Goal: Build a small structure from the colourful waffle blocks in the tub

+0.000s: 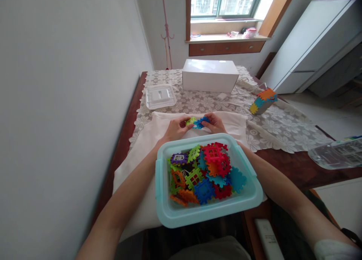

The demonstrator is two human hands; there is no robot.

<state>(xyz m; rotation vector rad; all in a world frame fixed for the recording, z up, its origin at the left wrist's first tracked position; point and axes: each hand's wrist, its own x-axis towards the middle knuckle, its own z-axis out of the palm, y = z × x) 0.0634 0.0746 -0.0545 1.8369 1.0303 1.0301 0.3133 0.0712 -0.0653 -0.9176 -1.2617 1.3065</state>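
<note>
Head: left hand (pixel 175 129), right hand (pixel 216 124) pinching pieces (pixel 200 123).

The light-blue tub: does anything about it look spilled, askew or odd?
Nothing looks spilled: the tiles lie jumbled inside the tub. One mild oddity: its near rim seems to jut past the table, though what supports it is hidden.

Pinched tiles half covered, edges cropping other things
Fingers of the left hand (pixel 178 126) mask part of a lime-green tile (pixel 191 121), those of the right hand (pixel 214 123) part of a blue tile (pixel 200 122); whether the two interlock is too small to tell. In the near aqua tub (pixel 209 219), upper tiles bury lower ones. Near right, a white slab (pixel 267 235) is cut off, its print illegible; the right edge crops a clear plastic container (pixel 336 154).
</note>
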